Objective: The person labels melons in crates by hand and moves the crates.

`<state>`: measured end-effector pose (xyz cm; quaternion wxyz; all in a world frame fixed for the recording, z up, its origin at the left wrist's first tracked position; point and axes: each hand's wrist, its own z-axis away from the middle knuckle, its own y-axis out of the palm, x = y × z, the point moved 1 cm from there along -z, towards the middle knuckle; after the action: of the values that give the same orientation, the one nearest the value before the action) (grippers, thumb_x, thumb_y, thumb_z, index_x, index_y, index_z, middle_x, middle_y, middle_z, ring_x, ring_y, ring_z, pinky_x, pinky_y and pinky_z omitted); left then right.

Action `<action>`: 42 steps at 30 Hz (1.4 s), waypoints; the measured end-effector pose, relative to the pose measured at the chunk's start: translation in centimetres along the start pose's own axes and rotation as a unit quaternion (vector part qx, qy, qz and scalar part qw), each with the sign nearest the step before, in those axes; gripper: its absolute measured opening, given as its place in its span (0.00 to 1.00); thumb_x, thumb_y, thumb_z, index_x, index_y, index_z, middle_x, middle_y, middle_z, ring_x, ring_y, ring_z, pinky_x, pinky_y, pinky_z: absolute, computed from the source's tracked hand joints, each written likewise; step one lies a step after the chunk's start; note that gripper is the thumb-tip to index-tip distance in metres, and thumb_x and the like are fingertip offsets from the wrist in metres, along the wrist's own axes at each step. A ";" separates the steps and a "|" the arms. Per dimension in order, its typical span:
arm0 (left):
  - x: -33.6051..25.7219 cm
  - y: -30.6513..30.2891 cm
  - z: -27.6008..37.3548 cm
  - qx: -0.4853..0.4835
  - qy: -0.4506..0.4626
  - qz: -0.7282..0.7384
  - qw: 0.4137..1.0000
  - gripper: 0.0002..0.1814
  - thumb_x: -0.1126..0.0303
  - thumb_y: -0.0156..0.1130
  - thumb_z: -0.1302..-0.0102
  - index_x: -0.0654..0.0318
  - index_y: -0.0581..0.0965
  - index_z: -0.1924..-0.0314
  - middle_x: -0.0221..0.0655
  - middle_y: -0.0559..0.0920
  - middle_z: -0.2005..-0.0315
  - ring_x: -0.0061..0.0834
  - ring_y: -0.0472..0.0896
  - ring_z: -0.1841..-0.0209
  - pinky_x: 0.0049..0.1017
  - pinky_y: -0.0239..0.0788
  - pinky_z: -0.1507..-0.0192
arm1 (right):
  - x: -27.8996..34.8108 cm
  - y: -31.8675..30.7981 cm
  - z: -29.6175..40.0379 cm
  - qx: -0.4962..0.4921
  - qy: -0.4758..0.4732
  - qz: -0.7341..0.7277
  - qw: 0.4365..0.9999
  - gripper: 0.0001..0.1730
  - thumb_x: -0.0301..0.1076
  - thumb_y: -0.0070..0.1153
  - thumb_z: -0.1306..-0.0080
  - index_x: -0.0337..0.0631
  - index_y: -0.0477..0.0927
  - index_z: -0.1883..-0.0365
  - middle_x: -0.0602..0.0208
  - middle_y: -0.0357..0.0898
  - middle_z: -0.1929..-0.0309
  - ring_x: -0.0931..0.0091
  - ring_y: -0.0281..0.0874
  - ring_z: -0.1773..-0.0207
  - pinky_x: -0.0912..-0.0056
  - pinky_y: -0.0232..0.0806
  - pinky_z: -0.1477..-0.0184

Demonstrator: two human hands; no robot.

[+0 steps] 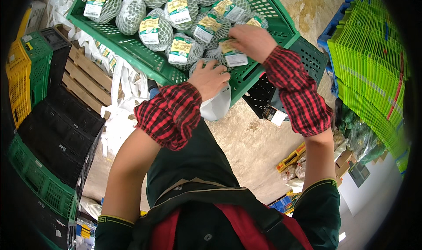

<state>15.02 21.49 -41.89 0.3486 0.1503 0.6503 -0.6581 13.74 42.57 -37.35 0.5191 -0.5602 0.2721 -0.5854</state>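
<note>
Round produce packs [156, 29] in white foam netting, most with a printed label, fill a green plastic crate [145, 67] in front of me. My left hand [211, 78] lies over the crate's near corner, its fingers curved around a netted pack [206, 62]. Below that hand a translucent white plastic piece [217, 105], possibly a bag, hangs outside the crate. My right hand [254, 42] is by the crate's right side, fingers bent at the top of a labelled pack [235, 57]. Its fingertips are partly hidden, so I cannot tell whether it grips anything.
Bright green nested baskets [366, 65] rise at the right. Black crates [62, 131], yellow crates [18, 81] and a wooden pallet [87, 75] stand at the left. White plastic bags [128, 95] hang by the pallet. A black crate [262, 88] sits beneath the green one.
</note>
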 end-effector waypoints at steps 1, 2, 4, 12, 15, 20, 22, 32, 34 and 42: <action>-0.2 -0.3 0.1 0.001 0.007 0.000 1.000 0.07 0.64 0.59 0.38 0.51 0.75 0.60 0.22 0.76 0.53 0.33 0.68 0.43 0.41 0.56 0.45 | 0.1 0.9 0.0 -0.004 -0.015 -0.007 1.000 0.11 0.36 0.57 0.39 0.42 0.72 0.62 0.64 0.74 0.66 0.62 0.75 0.58 0.58 0.68 0.59; -0.4 -0.7 0.3 0.002 0.015 0.001 1.000 0.07 0.64 0.59 0.38 0.51 0.75 0.61 0.22 0.76 0.53 0.33 0.68 0.43 0.41 0.56 0.45 | 0.3 1.6 -0.2 0.010 -0.031 0.016 0.999 0.10 0.35 0.55 0.39 0.42 0.73 0.62 0.64 0.75 0.65 0.63 0.76 0.58 0.58 0.69 0.60; -0.8 -1.3 0.6 0.011 0.019 -0.002 1.000 0.07 0.64 0.60 0.39 0.52 0.76 0.61 0.24 0.75 0.50 0.34 0.66 0.41 0.40 0.55 0.44 | 0.4 3.2 -0.4 0.038 -0.057 0.044 0.997 0.08 0.33 0.53 0.40 0.42 0.74 0.63 0.64 0.76 0.65 0.64 0.78 0.58 0.58 0.70 0.60; -1.6 -1.8 2.4 0.020 0.011 -0.013 1.000 0.08 0.67 0.61 0.40 0.54 0.76 0.60 0.26 0.72 0.44 0.37 0.62 0.36 0.43 0.54 0.40 | 0.5 7.3 -0.4 0.082 -0.104 0.098 0.986 0.12 0.35 0.57 0.42 0.45 0.72 0.61 0.70 0.75 0.62 0.70 0.75 0.54 0.65 0.66 0.55; -1.4 -1.9 2.6 0.025 0.013 -0.011 1.000 0.08 0.67 0.60 0.39 0.54 0.75 0.60 0.25 0.71 0.44 0.37 0.62 0.36 0.43 0.55 0.41 | 0.3 7.4 -0.6 0.064 -0.089 0.136 0.985 0.16 0.34 0.55 0.41 0.46 0.73 0.54 0.71 0.73 0.59 0.72 0.72 0.52 0.69 0.62 0.52; -1.1 -1.8 2.7 0.013 0.006 -0.004 1.000 0.07 0.66 0.60 0.39 0.55 0.75 0.60 0.26 0.71 0.44 0.37 0.62 0.36 0.42 0.55 0.42 | 1.2 6.3 -0.2 -0.004 -0.157 0.178 0.971 0.12 0.34 0.54 0.41 0.46 0.75 0.58 0.72 0.71 0.56 0.73 0.70 0.49 0.68 0.61 0.50; -1.2 -1.7 2.7 0.013 0.010 -0.003 1.000 0.08 0.66 0.59 0.39 0.55 0.76 0.60 0.26 0.71 0.44 0.36 0.62 0.36 0.41 0.55 0.42 | 1.2 7.3 0.6 0.045 -0.184 0.165 0.968 0.10 0.33 0.53 0.42 0.46 0.77 0.62 0.73 0.71 0.56 0.74 0.68 0.48 0.70 0.60 0.48; -0.7 -3.8 4.0 -0.149 0.016 0.108 0.983 0.10 0.72 0.60 0.45 0.58 0.76 0.62 0.33 0.75 0.51 0.40 0.69 0.45 0.41 0.58 0.43 | 0.9 7.7 1.4 -0.027 -0.070 0.091 0.993 0.22 0.35 0.60 0.45 0.43 0.75 0.51 0.67 0.72 0.48 0.69 0.67 0.42 0.64 0.60 0.44; -0.7 -5.9 6.3 -0.212 -0.034 0.187 0.959 0.12 0.76 0.59 0.51 0.61 0.76 0.63 0.36 0.76 0.57 0.42 0.73 0.52 0.40 0.61 0.46 | 4.2 3.5 1.8 -0.075 0.038 -0.109 0.990 0.26 0.38 0.64 0.43 0.39 0.74 0.48 0.60 0.73 0.46 0.64 0.70 0.41 0.61 0.60 0.39; 2.6 -16.5 13.7 -0.252 -0.238 0.440 0.829 0.09 0.82 0.50 0.39 0.67 0.75 0.59 0.31 0.78 0.65 0.22 0.75 0.59 0.22 0.67 0.54 | 20.6 1.8 2.7 0.085 0.042 -0.652 0.752 0.13 0.32 0.59 0.35 0.40 0.78 0.53 0.68 0.76 0.49 0.78 0.73 0.48 0.73 0.64 0.44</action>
<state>5.86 6.13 -29.71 0.7706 0.1662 0.5559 -0.2638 20.22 23.86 -30.66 0.0445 -0.5302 -0.1885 -0.8255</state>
